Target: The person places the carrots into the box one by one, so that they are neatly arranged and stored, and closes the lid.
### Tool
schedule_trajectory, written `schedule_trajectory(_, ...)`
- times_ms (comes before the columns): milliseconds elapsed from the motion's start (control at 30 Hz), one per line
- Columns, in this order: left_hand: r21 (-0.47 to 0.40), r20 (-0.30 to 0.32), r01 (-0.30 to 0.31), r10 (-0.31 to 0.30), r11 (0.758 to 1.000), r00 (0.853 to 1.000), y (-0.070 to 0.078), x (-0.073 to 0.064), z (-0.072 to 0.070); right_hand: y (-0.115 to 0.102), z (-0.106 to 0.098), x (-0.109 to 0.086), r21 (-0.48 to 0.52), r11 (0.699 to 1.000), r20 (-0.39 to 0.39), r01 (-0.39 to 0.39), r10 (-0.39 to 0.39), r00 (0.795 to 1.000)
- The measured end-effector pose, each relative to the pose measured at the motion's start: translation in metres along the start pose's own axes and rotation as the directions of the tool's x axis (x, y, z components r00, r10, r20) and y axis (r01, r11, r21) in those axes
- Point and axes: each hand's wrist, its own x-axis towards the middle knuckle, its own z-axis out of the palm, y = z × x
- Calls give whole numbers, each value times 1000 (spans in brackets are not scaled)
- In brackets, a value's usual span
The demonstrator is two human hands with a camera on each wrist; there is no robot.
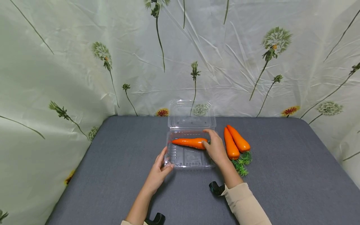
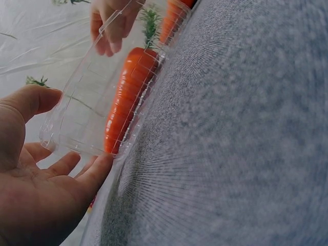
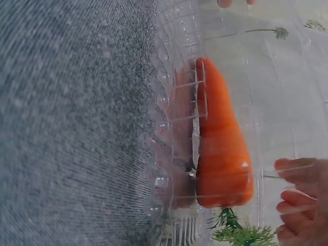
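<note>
Step in hand: judging by the layout, carrots are being packed, and the first carrot point(image 1: 189, 142) is at the point of being let go or settled.
Packed carrot: lies flat inside the clear clamshell box point(image 1: 184, 166), in its far half, slim tip to the left and thick end to the right.
Right hand point(image 1: 216, 148): above the packed carrot's thick end, fingers loosely bent and apart; both wrist views show a gap between them and the carrot, so nothing is gripped.
Left hand point(image 1: 157, 173): clamped lightly on the box's near left corner, thumb to one side and fingers along the left wall.
Lid point(image 1: 192, 114): hinged up at the back, against or close to the floral backdrop point(image 1: 233, 62); I cannot tell which.
Loose carrots: two, the left one point(image 1: 231, 145) touching the right one point(image 1: 239, 139), on the grey tabletop point(image 1: 281, 175) right of the box, greens toward the person.
Next move: probably calls for lifting the right hand clear and reaching over to the loose pair, the left hand keeping the light box from sliding.
Hidden: the packed carrot's greens, mostly, behind the right hand in the head view.
Cut off: a loose carrot at the left wrist view's top edge.
Hard to make out: the reddish blur beside the carrot in the right wrist view, perhaps a reflection.
</note>
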Motion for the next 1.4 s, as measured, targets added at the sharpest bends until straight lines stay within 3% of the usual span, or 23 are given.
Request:
schedule_trajectory(167, 2, -4, 8, -8, 1000, 1000, 0, 0, 0, -2, -4, -2, 45, 996, -83, 71, -67, 994)
schedule_trajectory(433, 2, -4, 11, -11, 1000, 1000, 1, 0, 0, 1, -17, -8, 115, 976, -203, 186, -160, 966)
schedule_trajectory(633, 9, -6, 10, -10, 1000, 1000, 2, -1, 0, 4, -30, -15, 131, 971, -278, 202, -159, 947)
schedule_trajectory(867, 6, -5, 9, -9, 1000, 1000, 1, -1, 0, 13, -41, -23, 136, 975, -321, 174, -122, 939)
schedule_trajectory(1133, -7, -2, 14, -14, 1000, 1000, 1, 0, 0, 33, -51, -32, 90, 976, -427, 196, -140, 894)
schedule_trajectory(1400, -3, -1, 3, -3, 1000, 1000, 1, -1, 0, 53, -60, -39, 82, 985, -443, 153, -101, 891)
